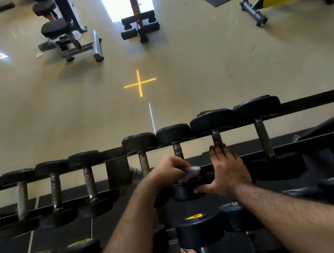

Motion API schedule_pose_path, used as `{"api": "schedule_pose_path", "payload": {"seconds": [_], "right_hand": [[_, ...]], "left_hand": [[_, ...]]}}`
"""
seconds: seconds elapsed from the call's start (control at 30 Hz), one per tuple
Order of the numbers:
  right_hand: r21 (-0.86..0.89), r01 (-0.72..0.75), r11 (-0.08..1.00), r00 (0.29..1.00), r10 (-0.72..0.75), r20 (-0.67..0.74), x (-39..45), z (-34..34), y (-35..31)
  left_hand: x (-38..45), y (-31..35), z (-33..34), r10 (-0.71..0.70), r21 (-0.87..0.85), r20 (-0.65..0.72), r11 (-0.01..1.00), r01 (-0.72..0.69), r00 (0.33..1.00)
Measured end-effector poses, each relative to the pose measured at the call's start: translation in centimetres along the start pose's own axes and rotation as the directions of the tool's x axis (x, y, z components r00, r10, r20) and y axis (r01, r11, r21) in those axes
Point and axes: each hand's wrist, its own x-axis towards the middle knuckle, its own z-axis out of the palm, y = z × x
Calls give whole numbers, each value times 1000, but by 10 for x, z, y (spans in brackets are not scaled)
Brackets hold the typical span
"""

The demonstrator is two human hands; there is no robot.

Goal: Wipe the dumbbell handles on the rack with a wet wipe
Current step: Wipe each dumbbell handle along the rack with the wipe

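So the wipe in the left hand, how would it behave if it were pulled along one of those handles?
The wipe looks soft and floppy: it sits bunched in the left hand, so it would probably wrap around a handle. It is likely very light. Whether it glides or drags cannot be told from here.

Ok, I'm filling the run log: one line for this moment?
left hand: holds wet wipe | right hand: open, resting on dumbbell | rack: wiping underway
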Motion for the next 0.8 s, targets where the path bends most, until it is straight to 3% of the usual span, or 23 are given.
{"api": "schedule_pose_path", "payload": {"seconds": [0.1,0.2,0.27,0.33,0.43,0.53,0.6,0.67,0.8], "right_hand": [[-36,25,999,1000,-26,-7,1,3,1],[-145,206,968,976,-213,-38,-1,12,4],[-251,468,848,872,-489,-26,-4,23,-8],[-250,622,742,771,-636,30,-3,28,-45],[-189,501,845,858,-455,240,5,20,-119],[-350,376,858,888,-226,400,17,24,-155],[-423,343,839,901,-166,401,22,34,-160],[-423,330,844,918,-182,353,21,41,-157],[-287,296,911,945,-235,228,13,42,-143]], "left_hand": [[-23,-7,-11,-47,-345,-259,937,-48,965],[-42,-18,-8,-119,-588,-308,803,-90,944],[-49,-31,-4,-162,-708,-324,695,-126,932],[-53,-43,2,-219,-812,-351,556,-179,910],[-60,-58,2,-304,-889,-368,391,-237,878],[-69,-73,-6,-323,-924,-349,277,-265,880],[-72,-82,-12,-326,-929,-348,248,-275,879],[-70,-88,-15,-326,-912,-381,287,-294,865],[-65,-89,-11,-340,-900,-409,306,-311,847]]}}
